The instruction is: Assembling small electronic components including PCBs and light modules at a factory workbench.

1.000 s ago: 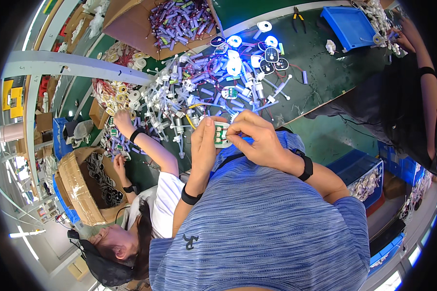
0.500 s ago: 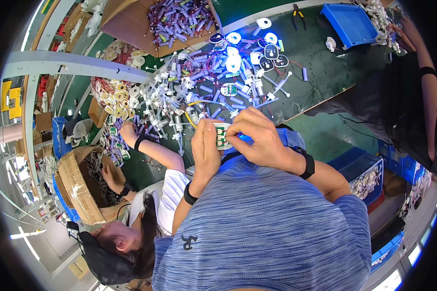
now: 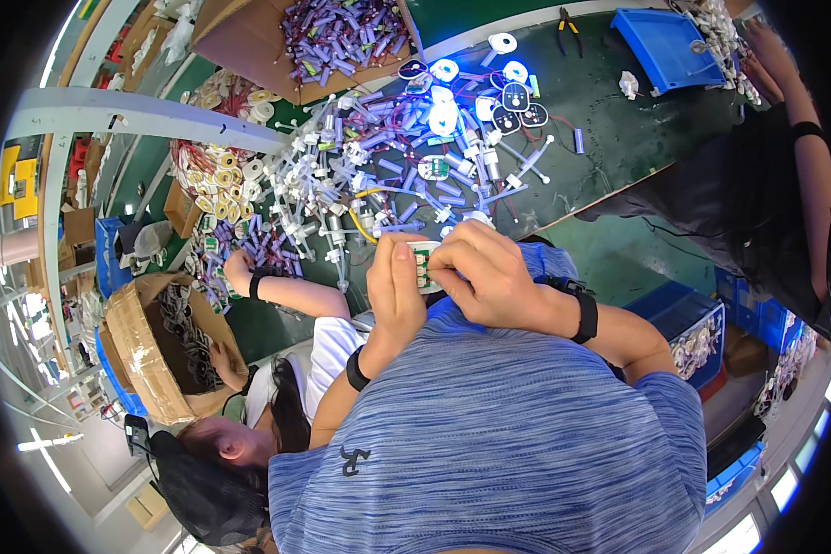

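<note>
Close to my body, my left hand (image 3: pixel 395 284) grips a small white round housing with a green circuit board (image 3: pixel 422 262) in it. Pale connectors show on the board. The fingers of my right hand (image 3: pixel 485 277) are pinched together against the board's right side. Whatever sits between those fingertips is hidden. Just beyond my hands lies a heap of purple battery cells and white plastic stems (image 3: pixel 379 166) with wires. Another white housing with a green board (image 3: pixel 433 168) rests in that heap.
Lit white lamp heads (image 3: pixel 443 118) glow on the green table beside black-faced round parts (image 3: pixel 533 115). Farther off are a box of purple cells (image 3: pixel 342 42), pliers (image 3: pixel 570 33) and a blue tray (image 3: pixel 667 51). Co-workers sit left, by a carton (image 3: pixel 148 346), and right.
My hands stay at the board, which has shifted slightly, with my right fingers still pinched on its side. The left co-worker's hand in the carton has moved nearer its lower right rim.
</note>
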Tool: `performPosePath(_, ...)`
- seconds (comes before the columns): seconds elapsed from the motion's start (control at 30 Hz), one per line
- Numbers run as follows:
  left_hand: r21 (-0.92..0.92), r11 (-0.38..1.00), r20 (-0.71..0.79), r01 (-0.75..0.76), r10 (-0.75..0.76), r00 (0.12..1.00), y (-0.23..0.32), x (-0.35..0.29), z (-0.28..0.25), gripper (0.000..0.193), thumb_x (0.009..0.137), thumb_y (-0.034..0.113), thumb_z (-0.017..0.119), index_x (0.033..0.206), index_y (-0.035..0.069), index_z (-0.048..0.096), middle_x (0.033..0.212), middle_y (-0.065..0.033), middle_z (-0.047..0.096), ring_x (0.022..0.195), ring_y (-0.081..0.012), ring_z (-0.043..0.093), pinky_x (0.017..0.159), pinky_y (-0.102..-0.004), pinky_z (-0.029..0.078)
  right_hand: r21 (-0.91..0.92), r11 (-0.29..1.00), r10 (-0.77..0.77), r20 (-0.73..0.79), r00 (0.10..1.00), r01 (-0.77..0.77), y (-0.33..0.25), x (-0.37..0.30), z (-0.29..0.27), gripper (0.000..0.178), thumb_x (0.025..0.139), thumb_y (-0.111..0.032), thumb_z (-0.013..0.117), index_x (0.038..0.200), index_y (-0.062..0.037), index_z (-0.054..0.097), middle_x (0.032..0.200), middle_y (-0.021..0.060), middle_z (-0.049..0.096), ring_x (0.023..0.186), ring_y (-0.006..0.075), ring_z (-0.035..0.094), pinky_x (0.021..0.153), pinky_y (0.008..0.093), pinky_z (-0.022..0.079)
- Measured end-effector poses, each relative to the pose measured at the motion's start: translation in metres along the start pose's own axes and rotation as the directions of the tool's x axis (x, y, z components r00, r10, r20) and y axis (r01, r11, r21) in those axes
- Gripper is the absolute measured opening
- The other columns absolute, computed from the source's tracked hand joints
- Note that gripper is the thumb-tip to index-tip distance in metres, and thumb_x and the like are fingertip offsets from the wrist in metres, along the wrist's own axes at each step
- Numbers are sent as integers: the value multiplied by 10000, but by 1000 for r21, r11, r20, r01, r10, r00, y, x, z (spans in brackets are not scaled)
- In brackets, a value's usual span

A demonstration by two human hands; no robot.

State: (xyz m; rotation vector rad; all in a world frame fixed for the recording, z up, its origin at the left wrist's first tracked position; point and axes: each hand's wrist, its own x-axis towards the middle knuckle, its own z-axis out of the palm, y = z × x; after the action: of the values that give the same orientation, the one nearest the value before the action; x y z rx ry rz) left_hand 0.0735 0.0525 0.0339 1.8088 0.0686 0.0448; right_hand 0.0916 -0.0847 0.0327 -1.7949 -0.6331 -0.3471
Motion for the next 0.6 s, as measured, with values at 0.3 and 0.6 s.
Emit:
performPosePath(0.3,-27,1000,108,-13,16,994,15,32,-13,222,923,175,385,908,-4,515,725,-49,529,657,-105,482,616,-256,409,166,958,223,87,971,-235,5,25,-1,90,717,15,602,757,-14,527,672,90,476,562,208,513,502,305,411)
performPosePath(0.6,-291,951,-58,-107,94,994,36,50,-1,208,874,155,556,981,-23,572,853,-32,588,758,-74,541,679,-205,441,559,697,481,100,871,-449,5,58,-17,77,782,-8,593,850,2,627,812,40,586,691,70,554,574,189,446)
